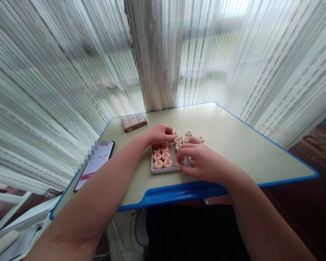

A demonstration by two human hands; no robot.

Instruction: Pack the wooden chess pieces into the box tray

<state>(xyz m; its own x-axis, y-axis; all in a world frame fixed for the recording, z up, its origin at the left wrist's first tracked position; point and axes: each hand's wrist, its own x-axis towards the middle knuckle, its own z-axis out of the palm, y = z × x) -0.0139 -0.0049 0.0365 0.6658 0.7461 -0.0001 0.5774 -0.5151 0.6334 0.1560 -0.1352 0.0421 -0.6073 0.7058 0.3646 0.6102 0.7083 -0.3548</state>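
A shallow white box (153, 167) on the table holds round wooden Chinese chess pieces. Red-marked pieces (165, 156) stand in rows along its left side, and dark-marked pieces (178, 140) are toward its right. My left hand (161, 134) is over the box's far edge, fingers curled together; anything between them is hidden. At the box's near right, my right hand (199, 159) has its thumb and fingers bent around a Chinese chess piece (177, 164), which is mostly covered. Loose dark-marked pieces (188, 133) lie on the table beyond my right hand.
A brown printed box (134, 122) lies at the table's far left. A phone (96, 165) showing a timer rests near the left edge. The pale table (233, 137) has a blue rim and a blue front trough (179, 191). Striped curtains (163, 54) hang behind.
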